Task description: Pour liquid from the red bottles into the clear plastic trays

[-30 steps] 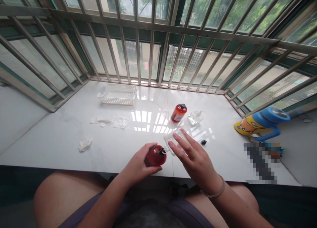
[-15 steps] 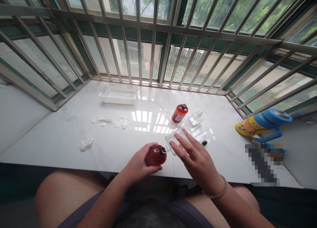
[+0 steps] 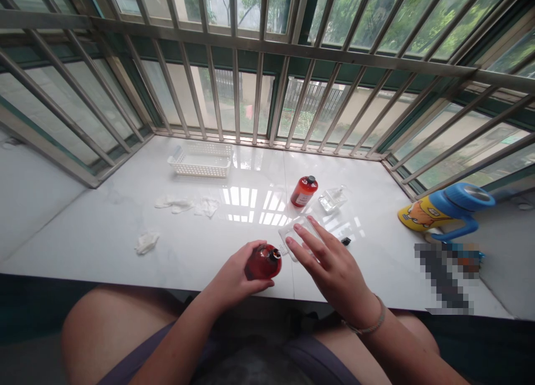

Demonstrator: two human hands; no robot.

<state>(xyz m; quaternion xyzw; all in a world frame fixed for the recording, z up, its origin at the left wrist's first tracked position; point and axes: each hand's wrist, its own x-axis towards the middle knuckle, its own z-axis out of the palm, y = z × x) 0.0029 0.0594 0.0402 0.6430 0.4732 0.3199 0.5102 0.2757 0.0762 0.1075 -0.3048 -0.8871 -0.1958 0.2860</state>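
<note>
My left hand [image 3: 234, 276] is wrapped around a red bottle [image 3: 262, 267], whose dark mouth [image 3: 276, 253] is uncapped and faces up and to the right. My right hand [image 3: 336, 271] lies over a clear flat bottle [image 3: 284, 232], fingertips on its upper face and thumb hidden beneath. The clear bottle is tilted, and its ridged neck is close beside the red bottle's mouth; whether they touch I cannot tell. A small black cap [image 3: 346, 241] rests on the white surface just right of my right hand.
Behind my hands are a second red bottle [image 3: 305, 191] with a black cap and a clear square bottle [image 3: 332, 199]. A white basket [image 3: 200, 167] and crumpled tissues [image 3: 146, 243] are on the left. At right is a yellow-and-blue flask [image 3: 438, 206]. Metal bars [image 3: 267, 45] enclose the back.
</note>
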